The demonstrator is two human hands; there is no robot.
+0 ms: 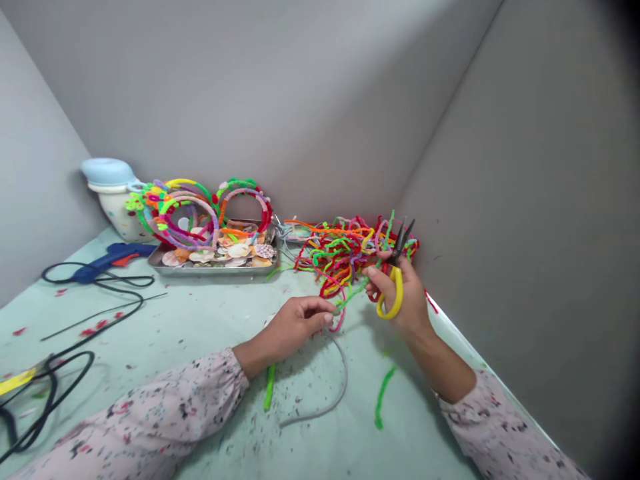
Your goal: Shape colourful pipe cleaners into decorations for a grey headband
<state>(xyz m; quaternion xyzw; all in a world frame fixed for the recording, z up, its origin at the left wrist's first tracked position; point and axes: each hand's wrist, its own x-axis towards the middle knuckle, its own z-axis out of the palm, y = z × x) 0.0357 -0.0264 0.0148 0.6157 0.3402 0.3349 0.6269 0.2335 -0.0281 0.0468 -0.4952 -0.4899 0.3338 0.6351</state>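
Pale green work surface (200, 327) noted. Yellow-handled scissors (399, 298) are gripped in the right hand (400, 293); a green pipe cleaner (351, 296) is pinched by the left hand (295, 325). It is judged light and bendable, best held near its end. A heap of tangled pipe cleaners (350, 250) is kept just beyond.

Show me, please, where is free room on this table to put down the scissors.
The widest free patch is the pale green tabletop between the metal tray, blue glue gun and left hand, with small scraps. A narrower one lies under the right hand, beside a green pipe cleaner. Crowded: the tray and the tangled pipe cleaners.
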